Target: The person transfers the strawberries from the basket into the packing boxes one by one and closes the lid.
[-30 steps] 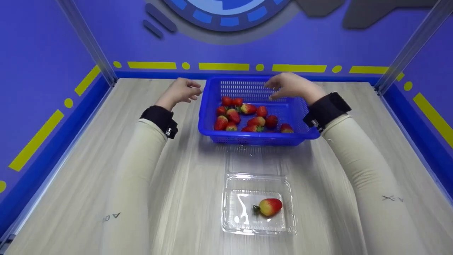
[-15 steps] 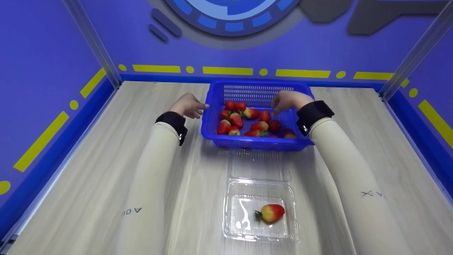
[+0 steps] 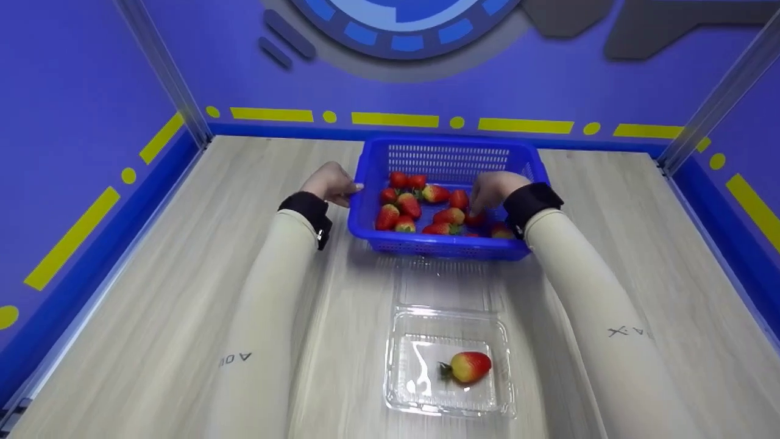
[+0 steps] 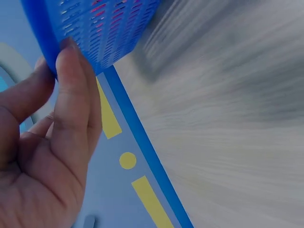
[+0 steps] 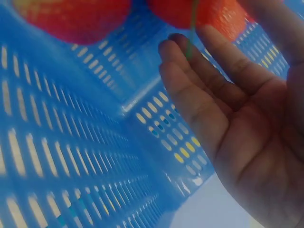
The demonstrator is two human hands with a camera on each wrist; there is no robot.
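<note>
At its left rim, the blue plastic basket [image 3: 448,247] is pinched between the thumb and fingers of my left hand [image 3: 329,182]. The left wrist view shows this hand [image 4: 61,133] right at the basket's edge. My right hand [image 3: 495,186] reaches down inside the basket, its fingertips at a dark red strawberry [image 3: 475,219]. Seen from the right wrist, the fingers of that hand [image 5: 247,128] extend loosely beside a red strawberry [image 5: 221,16] with a green stem. Several more strawberries [image 3: 408,206] lie mostly in the basket's left and middle.
A clear plastic clamshell box [image 3: 405,408] lies open in front of the basket, one red and yellow strawberry [image 3: 470,367] inside. Its lid extends back toward the basket. Blue panels [image 3: 61,122] enclose the wooden table [image 3: 152,292] at the back and sides.
My left hand has moved right and taken hold of the basket's rim. My right hand has gone down into the basket to the strawberries. The view has shifted slightly.
</note>
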